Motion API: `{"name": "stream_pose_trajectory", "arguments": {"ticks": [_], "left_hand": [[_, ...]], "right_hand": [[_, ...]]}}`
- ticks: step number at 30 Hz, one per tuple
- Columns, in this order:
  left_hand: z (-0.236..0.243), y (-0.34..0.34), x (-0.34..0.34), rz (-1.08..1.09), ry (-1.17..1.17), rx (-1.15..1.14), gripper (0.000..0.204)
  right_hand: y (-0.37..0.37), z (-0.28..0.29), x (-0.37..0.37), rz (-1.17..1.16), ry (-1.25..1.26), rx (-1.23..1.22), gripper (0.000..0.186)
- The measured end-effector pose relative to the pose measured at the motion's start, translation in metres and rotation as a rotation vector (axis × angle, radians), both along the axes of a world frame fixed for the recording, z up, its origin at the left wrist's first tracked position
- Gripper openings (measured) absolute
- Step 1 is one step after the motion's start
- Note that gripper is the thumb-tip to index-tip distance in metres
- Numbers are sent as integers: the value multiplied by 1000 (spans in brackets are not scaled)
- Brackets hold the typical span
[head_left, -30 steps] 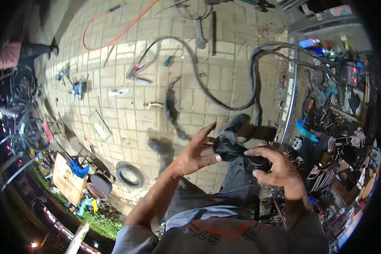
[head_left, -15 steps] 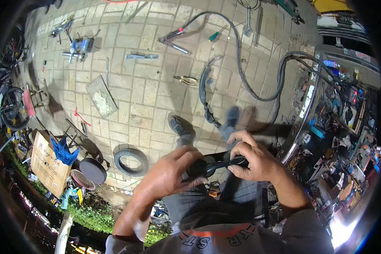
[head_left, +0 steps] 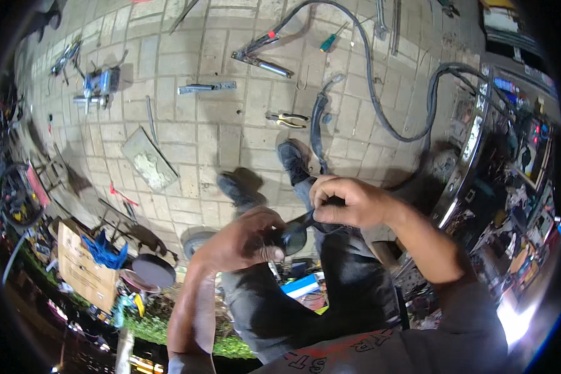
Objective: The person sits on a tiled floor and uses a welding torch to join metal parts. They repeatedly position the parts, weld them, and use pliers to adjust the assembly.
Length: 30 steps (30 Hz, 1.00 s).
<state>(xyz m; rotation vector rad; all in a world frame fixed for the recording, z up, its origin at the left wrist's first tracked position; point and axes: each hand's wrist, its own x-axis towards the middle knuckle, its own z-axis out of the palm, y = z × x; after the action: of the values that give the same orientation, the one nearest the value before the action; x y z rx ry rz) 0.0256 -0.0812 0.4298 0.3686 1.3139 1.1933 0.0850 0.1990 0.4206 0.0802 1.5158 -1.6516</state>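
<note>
I see the left hand (head_left: 244,238) and right hand (head_left: 357,202) gripping dark glasses (head_left: 296,239), long axis slanting up-right; my view of both ends is blocked by the hands.

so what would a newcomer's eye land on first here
Probably the bare left hand and bare right hand, low centre, holding a glossy black lens-shaped object between them. Next, the long dark rubbery-looking cable looping over pale rectangular paving at upper right, then the crumpled bright blue material by the brown cardboard sheet at lower left.
</note>
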Motion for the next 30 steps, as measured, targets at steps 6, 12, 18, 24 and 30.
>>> {"name": "stream_pose_trajectory", "arguments": {"ticks": [6,12,18,24,30], "left_hand": [[-67,-14,-19,-173,-162,259,48],[-119,-45,-52,218,-193,-49,27],[-131,-72,-123,467,-203,-144,28],[-113,-21,-213,337,116,118,40],[-112,40,-218,381,408,159,6]], "right_hand": [[-40,-66,10,-150,-322,-82,42],[-75,-120,27,-814,-379,-536,32],[-99,-115,-37,-760,-142,133,23],[-81,-83,-76,-933,466,349,31],[-65,-108,-78,-1128,704,228,31]]}}
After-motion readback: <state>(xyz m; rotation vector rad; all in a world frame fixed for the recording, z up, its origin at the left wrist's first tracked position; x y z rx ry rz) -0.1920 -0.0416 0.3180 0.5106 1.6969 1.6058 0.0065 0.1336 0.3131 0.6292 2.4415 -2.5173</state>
